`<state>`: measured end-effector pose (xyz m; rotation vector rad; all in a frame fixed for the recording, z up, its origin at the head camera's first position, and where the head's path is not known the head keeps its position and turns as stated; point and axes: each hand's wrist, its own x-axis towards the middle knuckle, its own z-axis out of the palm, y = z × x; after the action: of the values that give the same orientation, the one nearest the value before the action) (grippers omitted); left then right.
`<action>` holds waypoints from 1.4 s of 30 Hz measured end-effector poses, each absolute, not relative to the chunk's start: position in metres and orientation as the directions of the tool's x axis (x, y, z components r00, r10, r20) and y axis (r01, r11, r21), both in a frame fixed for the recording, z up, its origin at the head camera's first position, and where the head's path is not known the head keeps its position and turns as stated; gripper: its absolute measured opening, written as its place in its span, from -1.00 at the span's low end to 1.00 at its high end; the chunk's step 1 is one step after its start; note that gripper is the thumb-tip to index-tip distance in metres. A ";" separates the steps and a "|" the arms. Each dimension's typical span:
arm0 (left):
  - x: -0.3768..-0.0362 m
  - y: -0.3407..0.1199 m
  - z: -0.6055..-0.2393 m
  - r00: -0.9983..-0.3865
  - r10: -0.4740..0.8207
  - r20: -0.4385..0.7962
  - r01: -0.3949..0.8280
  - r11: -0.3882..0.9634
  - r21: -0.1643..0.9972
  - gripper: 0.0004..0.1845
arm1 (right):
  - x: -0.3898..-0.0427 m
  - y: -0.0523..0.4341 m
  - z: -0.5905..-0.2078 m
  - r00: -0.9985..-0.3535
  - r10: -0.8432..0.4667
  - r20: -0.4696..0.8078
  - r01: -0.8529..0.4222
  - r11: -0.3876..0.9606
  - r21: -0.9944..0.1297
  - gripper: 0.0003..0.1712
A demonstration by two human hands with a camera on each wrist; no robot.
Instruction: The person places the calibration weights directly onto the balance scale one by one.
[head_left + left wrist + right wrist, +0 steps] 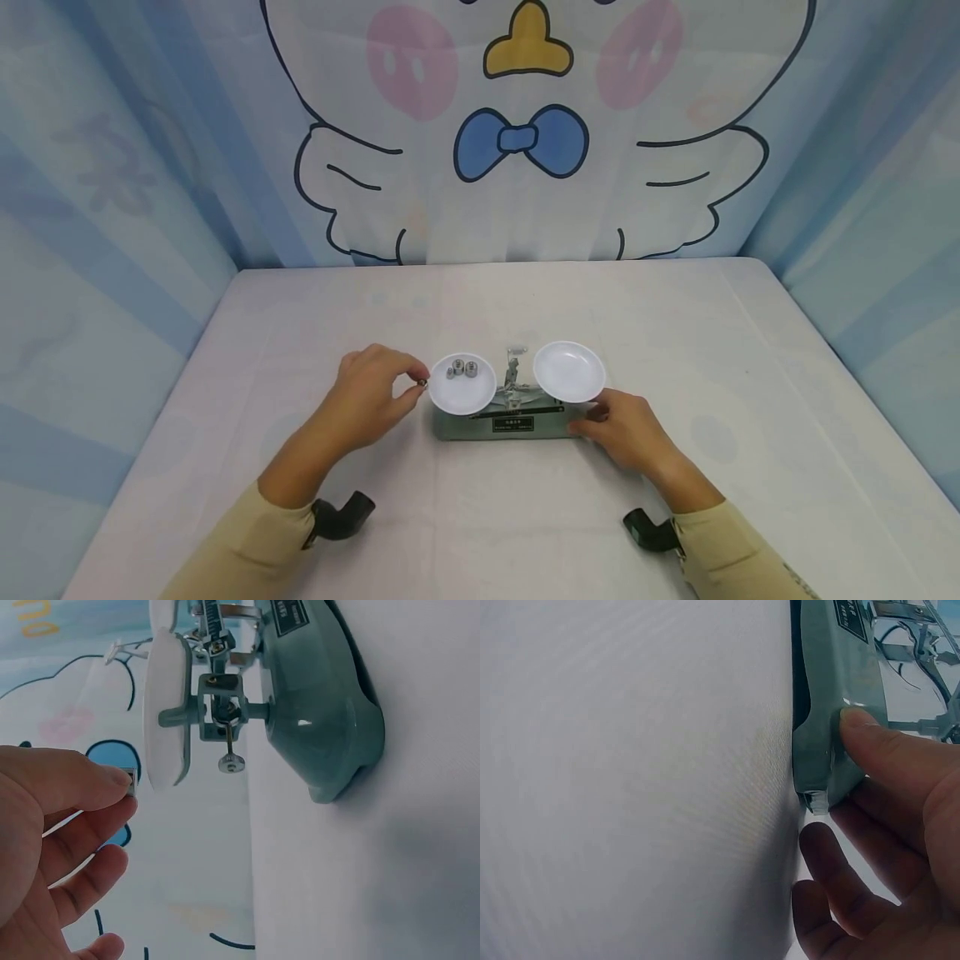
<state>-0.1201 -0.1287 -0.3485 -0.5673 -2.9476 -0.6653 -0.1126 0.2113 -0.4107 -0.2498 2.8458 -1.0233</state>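
Observation:
A grey-green balance scale [501, 421] stands in the middle of the white table. Its left white pan [462, 390] carries three small metal weights [463, 368]; the right pan [569, 371] holds nothing. My left hand [371, 400] pinches another small metal weight [422, 383] between thumb and forefinger, just left of the left pan's rim. The left wrist view shows that weight [131, 780] at my fingertip beside the pan's edge [166, 712]. My right hand [626, 429] rests against the right end of the scale's base, thumb pressing on it [859, 724].
The white cloth-covered table [480, 517] is walled on three sides by blue-striped fabric with a cartoon bird [525, 125] on the back wall. Black wrist camera mounts [341, 515] sit under both sleeves.

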 end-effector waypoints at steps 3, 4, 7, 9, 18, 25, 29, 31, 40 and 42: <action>-0.122 -0.123 -0.345 -0.921 0.356 0.158 0.389 0.827 0.406 -0.84 | -0.113 0.211 -0.411 -0.981 -0.189 -0.047 -0.115 0.760 -0.640 -0.49; -0.122 -0.120 -0.344 -0.920 0.359 0.157 0.391 0.826 0.406 -0.85 | -0.113 0.212 -0.411 -0.981 -0.188 -0.048 -0.114 0.761 -0.639 -0.49; -0.125 -0.114 -0.343 -0.920 0.365 0.145 0.391 0.822 0.414 -0.85 | -0.113 0.212 -0.411 -0.981 -0.188 -0.051 -0.113 0.763 -0.637 -0.49; -0.126 -0.110 -0.343 -0.920 0.366 0.137 0.389 0.820 0.420 -0.85 | -0.113 0.212 -0.411 -0.981 -0.188 -0.052 -0.112 0.762 -0.638 -0.48; -0.129 -0.096 -0.345 -0.921 0.373 0.111 0.384 0.831 0.402 -0.86 | -0.113 0.211 -0.411 -0.980 -0.192 -0.050 -0.116 0.760 -0.640 -0.48; -0.128 -0.092 -0.346 -0.920 0.373 0.115 0.389 0.848 0.359 -0.87 | -0.113 0.211 -0.411 -0.980 -0.191 -0.051 -0.115 0.762 -0.637 -0.47; -0.126 -0.090 -0.347 -0.921 0.372 0.116 0.389 0.859 0.332 -0.87 | -0.113 0.211 -0.411 -0.981 -0.186 -0.057 -0.106 0.759 -0.643 -0.48; -0.126 -0.089 -0.347 -0.922 0.369 0.119 0.387 0.865 0.320 -0.87 | -0.113 0.212 -0.411 -0.981 -0.185 -0.059 -0.104 0.758 -0.644 -0.48; -0.125 -0.086 -0.348 -0.918 0.352 0.180 0.390 0.883 0.260 -0.88 | -0.113 0.212 -0.412 -0.981 -0.187 -0.056 -0.109 0.761 -0.639 -0.49; -0.125 -0.085 -0.349 -0.916 0.349 0.197 0.392 0.885 0.253 -0.89 | -0.113 0.212 -0.412 -0.981 -0.187 -0.054 -0.110 0.760 -0.641 -0.49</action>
<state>-0.1252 -0.0855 -0.3486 -0.5749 -2.9076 -0.4365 -0.1131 0.2119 -0.4120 -0.2405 2.8384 -1.0234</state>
